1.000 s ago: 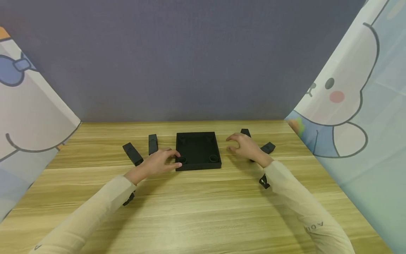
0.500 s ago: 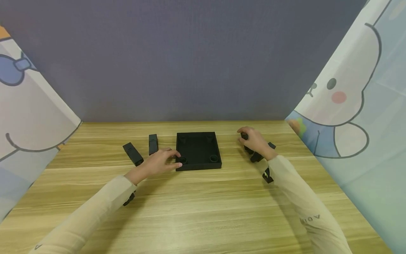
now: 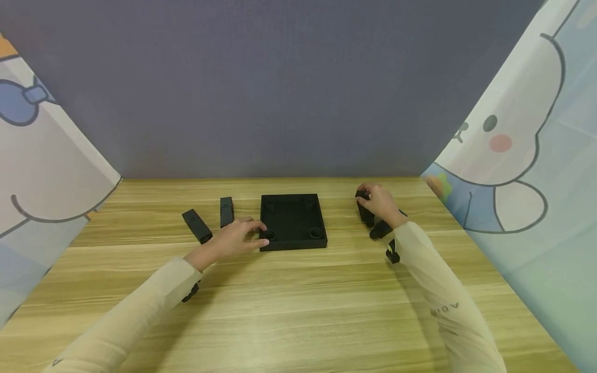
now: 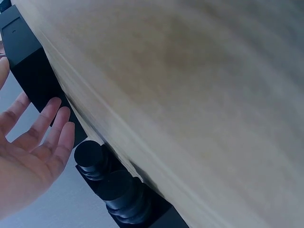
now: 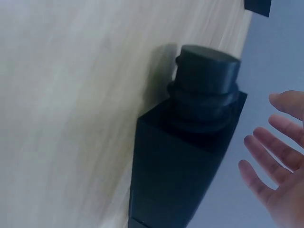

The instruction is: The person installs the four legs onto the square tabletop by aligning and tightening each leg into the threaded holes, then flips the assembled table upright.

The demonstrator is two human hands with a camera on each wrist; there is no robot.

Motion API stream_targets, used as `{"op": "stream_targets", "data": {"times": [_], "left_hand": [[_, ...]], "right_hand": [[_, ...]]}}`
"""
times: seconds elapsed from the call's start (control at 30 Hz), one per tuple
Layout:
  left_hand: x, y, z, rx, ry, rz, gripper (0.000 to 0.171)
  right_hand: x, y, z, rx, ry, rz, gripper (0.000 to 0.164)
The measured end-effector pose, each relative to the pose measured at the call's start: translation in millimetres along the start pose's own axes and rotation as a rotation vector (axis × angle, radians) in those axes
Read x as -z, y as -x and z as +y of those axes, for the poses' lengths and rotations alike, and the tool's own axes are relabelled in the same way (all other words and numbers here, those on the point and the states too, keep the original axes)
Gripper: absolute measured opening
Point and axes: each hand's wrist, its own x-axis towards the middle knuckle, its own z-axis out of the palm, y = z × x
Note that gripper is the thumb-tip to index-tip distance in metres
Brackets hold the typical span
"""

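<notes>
In the head view a square black tray (image 3: 293, 245) lies mid-table, with round sockets in its corners. My left hand (image 3: 235, 237) touches its near left corner, thumb low and index finger at the rim. The left wrist view shows the fingers loosely extended against the tray's outer wall (image 4: 35, 71). My right hand (image 3: 380, 202) is over the far end of a black leg (image 3: 365, 213). A second leg (image 3: 382, 229) lies nearer; its threaded peg (image 5: 206, 71) fills the right wrist view. There the fingers look spread, with nothing visible between them; their contact with the far leg is hidden.
Two more black legs (image 3: 197, 226) lie left of the tray, their threaded pegs (image 4: 90, 156) showing in the left wrist view. A dark grey panel (image 3: 270, 93) stands behind the wooden table (image 3: 289, 311). Printed cartoon sheets (image 3: 517, 155) flank both sides.
My right hand has moved from beside the tray to the right and away from me, onto the far leg. The left hand and the tray have stayed in place.
</notes>
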Motion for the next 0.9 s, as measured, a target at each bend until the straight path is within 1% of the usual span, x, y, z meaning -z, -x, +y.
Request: {"op": "stream_targets", "data": {"times": [0.37, 0.7, 0.9], "left_hand": [[-0.7, 0.2, 0.7, 0.013, -0.007, -0.005, 0.039], [-2.7, 0.0, -0.3, 0.012, -0.015, -0.006, 0.039], [-1.5, 0.4, 0.6, 0.005, -0.013, 0.003, 0.040]], "right_hand": [[0, -6, 9, -0.098, -0.002, -0.027, 0.041], [-5, -5, 15, -0.123, 0.014, -0.042, 0.046], [-5, -6, 17, -0.132, 0.012, -0.047, 0.046]]}}
